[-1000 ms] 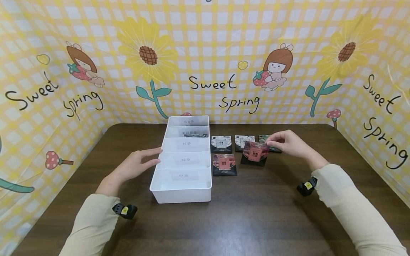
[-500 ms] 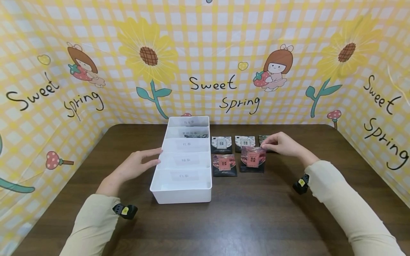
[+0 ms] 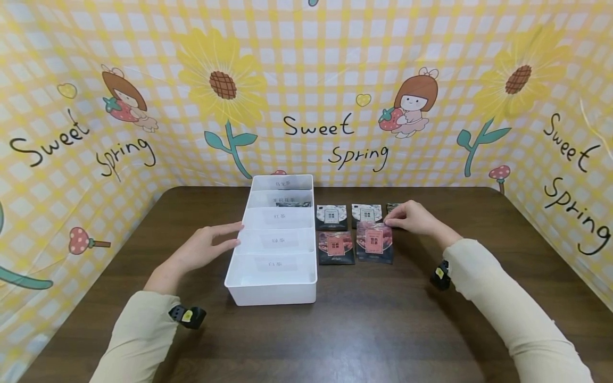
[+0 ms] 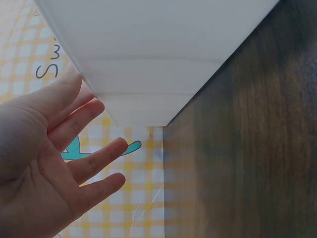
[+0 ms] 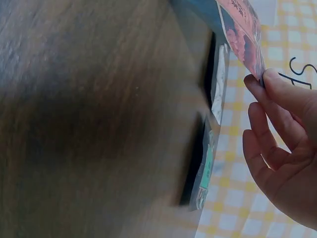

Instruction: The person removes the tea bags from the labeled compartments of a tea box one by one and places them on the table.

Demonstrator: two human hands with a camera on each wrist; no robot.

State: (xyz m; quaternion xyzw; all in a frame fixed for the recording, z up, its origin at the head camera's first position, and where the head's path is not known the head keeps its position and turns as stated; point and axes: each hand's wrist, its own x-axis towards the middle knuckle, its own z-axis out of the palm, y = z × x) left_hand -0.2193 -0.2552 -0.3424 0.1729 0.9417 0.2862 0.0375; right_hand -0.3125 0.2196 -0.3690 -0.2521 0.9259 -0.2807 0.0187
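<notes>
My right hand [image 3: 417, 221] pinches the upper right corner of a red and black tea sachet [image 3: 374, 242] between thumb and fingertips. In the right wrist view this sachet hangs tilted above the table. To its left lies a matching red sachet [image 3: 336, 248]. Behind them are two white-topped sachets [image 3: 331, 217], and a green one [image 5: 204, 171] is mostly hidden by the right hand in the head view. My left hand [image 3: 200, 246] touches the left rim of a long white divided box [image 3: 275, 295], its fingers spread and relaxed.
Each of the box's several compartments bears a paper label; a dark sachet [image 3: 294, 204] stands in the second from the back. The dark wooden table [image 3: 364, 330] meets a yellow checked cloth [image 3: 316, 80] at the back and sides.
My right hand has moved left and slightly down with the red sachet, whose printed front has come round to face the head camera. The left hand stays at the box rim.
</notes>
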